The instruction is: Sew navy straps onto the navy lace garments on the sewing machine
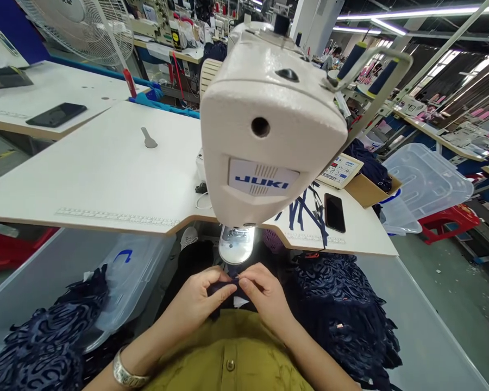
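Note:
Both of my hands meet just in front of the lit arm end [236, 247] of a white JUKI sewing machine [269, 130]. My left hand [206, 293] pinches a piece of dark navy fabric [218, 289] between thumb and fingers. Close beside it, my right hand [263, 293] is closed too, its thumb and forefinger pressed on the same fabric. A small white label [239, 301] shows below the fingertips. Most of the fabric piece is hidden behind my fingers, and its exact kind cannot be made out.
Navy patterned garments [346, 309] lie piled at right, with another pile [49, 331] in the plastic bin at left. On the white table [106, 168] are navy strips [303, 212], a phone [334, 212] and a flat metal piece [149, 138]. A cardboard box [364, 187] stands further right.

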`<state>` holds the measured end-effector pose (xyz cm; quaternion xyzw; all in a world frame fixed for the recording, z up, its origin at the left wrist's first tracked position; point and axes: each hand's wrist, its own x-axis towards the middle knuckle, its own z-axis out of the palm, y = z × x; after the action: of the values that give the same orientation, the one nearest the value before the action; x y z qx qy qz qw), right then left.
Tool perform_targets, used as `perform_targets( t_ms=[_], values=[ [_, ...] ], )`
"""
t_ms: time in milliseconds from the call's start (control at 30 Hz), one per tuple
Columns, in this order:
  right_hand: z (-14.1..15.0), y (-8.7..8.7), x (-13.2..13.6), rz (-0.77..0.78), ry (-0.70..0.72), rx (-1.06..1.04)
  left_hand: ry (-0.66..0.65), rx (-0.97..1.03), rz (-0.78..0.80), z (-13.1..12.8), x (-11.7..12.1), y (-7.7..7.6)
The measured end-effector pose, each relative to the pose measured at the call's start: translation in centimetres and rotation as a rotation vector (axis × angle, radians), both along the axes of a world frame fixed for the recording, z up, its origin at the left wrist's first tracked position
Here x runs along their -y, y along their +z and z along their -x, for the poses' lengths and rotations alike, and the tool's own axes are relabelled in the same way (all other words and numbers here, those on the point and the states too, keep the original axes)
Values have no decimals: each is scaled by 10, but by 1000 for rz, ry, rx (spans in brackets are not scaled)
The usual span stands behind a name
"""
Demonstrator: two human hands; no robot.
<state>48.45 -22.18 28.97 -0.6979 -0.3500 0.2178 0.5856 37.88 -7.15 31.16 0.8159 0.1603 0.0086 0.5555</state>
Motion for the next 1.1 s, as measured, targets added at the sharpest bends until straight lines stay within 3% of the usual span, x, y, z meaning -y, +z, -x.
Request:
perform_targets(
  t_ms=[67,167,300,533,800,933,1100],
  values=[
    [-4,4,2,24,75,84,-27,12,-49,0,1,3],
    [-7,8,2,-2,181,-43,-94,44,-159,1,5,8],
    [-1,4,-3,-110,16,-293,-118,30,-202,-1,8,12],
    [10,-6,-4,-116,-138,-244,-57,113,-319,1,10,8],
    [8,2,-1,-121,-108,-224,-97,271,-434,2,14,7],
    [7,6,-1,-194,-31,-167,-102,377,-658,2,15,10],
    [10,8,-4,-351,-148,-29,-77,484,-903,4,17,16]
  ],
)
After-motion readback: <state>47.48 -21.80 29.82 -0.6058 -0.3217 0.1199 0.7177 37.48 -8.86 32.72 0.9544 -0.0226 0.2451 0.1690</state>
